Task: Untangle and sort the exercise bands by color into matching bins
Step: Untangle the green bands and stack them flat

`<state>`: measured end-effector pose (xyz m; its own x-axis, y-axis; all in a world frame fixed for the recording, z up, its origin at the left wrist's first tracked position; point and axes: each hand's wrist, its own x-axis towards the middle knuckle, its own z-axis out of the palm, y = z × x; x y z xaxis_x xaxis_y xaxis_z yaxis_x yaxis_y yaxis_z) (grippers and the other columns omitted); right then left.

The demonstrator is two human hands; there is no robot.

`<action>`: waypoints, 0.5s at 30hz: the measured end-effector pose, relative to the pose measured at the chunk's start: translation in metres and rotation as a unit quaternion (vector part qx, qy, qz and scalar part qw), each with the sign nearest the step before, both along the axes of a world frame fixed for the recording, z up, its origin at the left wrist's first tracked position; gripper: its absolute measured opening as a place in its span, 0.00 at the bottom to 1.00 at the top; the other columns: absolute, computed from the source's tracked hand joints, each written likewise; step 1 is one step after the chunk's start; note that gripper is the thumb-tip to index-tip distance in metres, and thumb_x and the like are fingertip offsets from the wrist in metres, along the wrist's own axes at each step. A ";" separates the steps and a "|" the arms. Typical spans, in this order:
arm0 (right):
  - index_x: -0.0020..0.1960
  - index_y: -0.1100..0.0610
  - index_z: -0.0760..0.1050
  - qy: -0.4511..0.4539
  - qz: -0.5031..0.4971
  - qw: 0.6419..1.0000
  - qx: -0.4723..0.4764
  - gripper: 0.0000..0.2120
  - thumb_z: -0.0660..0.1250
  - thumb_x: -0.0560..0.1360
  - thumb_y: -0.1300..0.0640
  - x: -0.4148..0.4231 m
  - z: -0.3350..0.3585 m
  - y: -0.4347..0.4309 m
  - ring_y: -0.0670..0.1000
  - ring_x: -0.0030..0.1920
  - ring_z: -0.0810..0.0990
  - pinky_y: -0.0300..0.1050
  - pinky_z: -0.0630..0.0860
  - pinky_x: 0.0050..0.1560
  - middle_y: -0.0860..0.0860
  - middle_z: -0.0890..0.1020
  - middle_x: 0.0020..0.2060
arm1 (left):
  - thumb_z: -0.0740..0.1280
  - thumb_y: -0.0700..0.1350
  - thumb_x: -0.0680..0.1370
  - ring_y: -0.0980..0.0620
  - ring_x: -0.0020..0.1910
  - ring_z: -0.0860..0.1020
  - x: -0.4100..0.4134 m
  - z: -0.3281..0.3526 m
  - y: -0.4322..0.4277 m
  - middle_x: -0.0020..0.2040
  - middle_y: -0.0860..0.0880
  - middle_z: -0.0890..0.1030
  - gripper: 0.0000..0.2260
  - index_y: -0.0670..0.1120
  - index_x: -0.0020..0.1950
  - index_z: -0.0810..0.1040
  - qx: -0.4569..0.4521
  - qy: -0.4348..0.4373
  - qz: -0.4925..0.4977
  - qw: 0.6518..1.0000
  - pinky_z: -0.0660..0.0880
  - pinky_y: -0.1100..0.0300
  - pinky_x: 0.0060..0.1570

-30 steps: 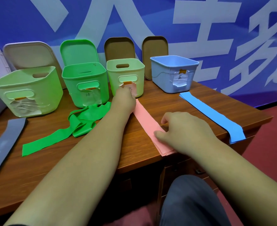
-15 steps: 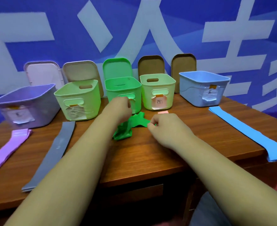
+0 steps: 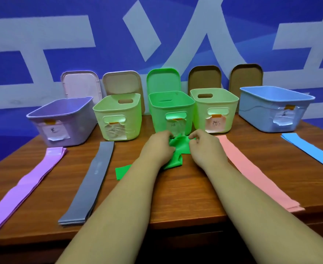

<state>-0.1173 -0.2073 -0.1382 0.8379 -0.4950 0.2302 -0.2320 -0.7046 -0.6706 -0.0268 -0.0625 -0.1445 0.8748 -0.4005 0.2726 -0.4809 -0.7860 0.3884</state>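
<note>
A crumpled green band lies on the wooden table in front of the bright green bin. My left hand grips its left side and my right hand pinches its upper right edge. One green end sticks out left of my left forearm. Flat on the table lie a purple band, a grey band, a pink band and a blue band.
Five open bins stand in a row at the back: purple, pale green, bright green, another pale green, light blue. Lids lean against the blue wall behind them. The pink band overhangs the front edge of the table.
My hands left the pink band and went to the green band, which they now hold bunched before the green bin. The camera view has swung left and pulled back.
</note>
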 end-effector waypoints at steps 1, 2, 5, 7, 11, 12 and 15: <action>0.61 0.44 0.80 -0.002 0.002 1.000 0.001 0.13 0.62 0.79 0.51 0.000 -0.001 -0.003 0.56 0.52 0.83 0.52 0.82 0.54 0.49 0.86 0.54 | 0.72 0.45 0.77 0.43 0.66 0.79 -0.001 0.003 -0.001 0.66 0.45 0.82 0.21 0.50 0.71 0.78 -0.003 -0.004 0.001 1.000 0.77 0.51 0.63; 0.61 0.44 0.80 -0.001 0.002 1.000 0.001 0.14 0.62 0.79 0.51 -0.001 -0.002 -0.005 0.56 0.52 0.83 0.52 0.82 0.54 0.50 0.86 0.55 | 0.70 0.43 0.77 0.43 0.65 0.79 -0.002 0.006 -0.001 0.65 0.45 0.81 0.21 0.50 0.71 0.78 -0.011 -0.009 0.005 1.000 0.78 0.51 0.61; 0.64 0.45 0.80 0.006 0.010 1.000 -0.006 0.15 0.62 0.80 0.52 -0.002 -0.004 -0.007 0.56 0.54 0.82 0.52 0.81 0.55 0.51 0.84 0.59 | 0.67 0.39 0.77 0.42 0.63 0.78 -0.006 0.016 0.005 0.64 0.44 0.80 0.20 0.48 0.70 0.78 -0.070 -0.024 0.038 0.997 0.77 0.50 0.59; 0.68 0.45 0.78 0.026 0.032 0.999 -0.030 0.17 0.63 0.80 0.51 -0.002 -0.004 -0.005 0.57 0.57 0.82 0.54 0.81 0.59 0.50 0.84 0.61 | 0.66 0.38 0.78 0.43 0.63 0.78 -0.007 0.020 0.015 0.66 0.46 0.79 0.22 0.49 0.71 0.77 -0.122 -0.024 0.072 0.990 0.76 0.51 0.59; 0.67 0.42 0.78 0.051 0.079 0.992 -0.080 0.17 0.63 0.79 0.48 -0.003 -0.003 0.000 0.54 0.61 0.81 0.54 0.79 0.61 0.46 0.83 0.60 | 0.63 0.37 0.74 0.41 0.62 0.79 -0.007 0.025 0.034 0.63 0.46 0.80 0.24 0.53 0.68 0.81 -0.213 -0.039 0.134 0.967 0.79 0.47 0.60; 0.64 0.42 0.80 0.061 0.089 0.990 -0.093 0.16 0.63 0.79 0.48 -0.003 -0.004 0.001 0.53 0.61 0.81 0.53 0.79 0.61 0.45 0.83 0.59 | 0.63 0.36 0.74 0.40 0.62 0.78 -0.008 0.027 0.038 0.62 0.45 0.80 0.25 0.54 0.67 0.82 -0.227 -0.048 0.153 0.961 0.79 0.44 0.60; 0.57 0.42 0.82 0.066 0.101 0.988 -0.098 0.12 0.62 0.78 0.50 -0.004 -0.004 0.002 0.52 0.59 0.81 0.52 0.79 0.60 0.43 0.84 0.57 | 0.62 0.35 0.74 0.39 0.65 0.73 -0.013 0.033 0.048 0.62 0.45 0.77 0.24 0.55 0.66 0.82 -0.226 -0.093 0.231 0.942 0.75 0.42 0.65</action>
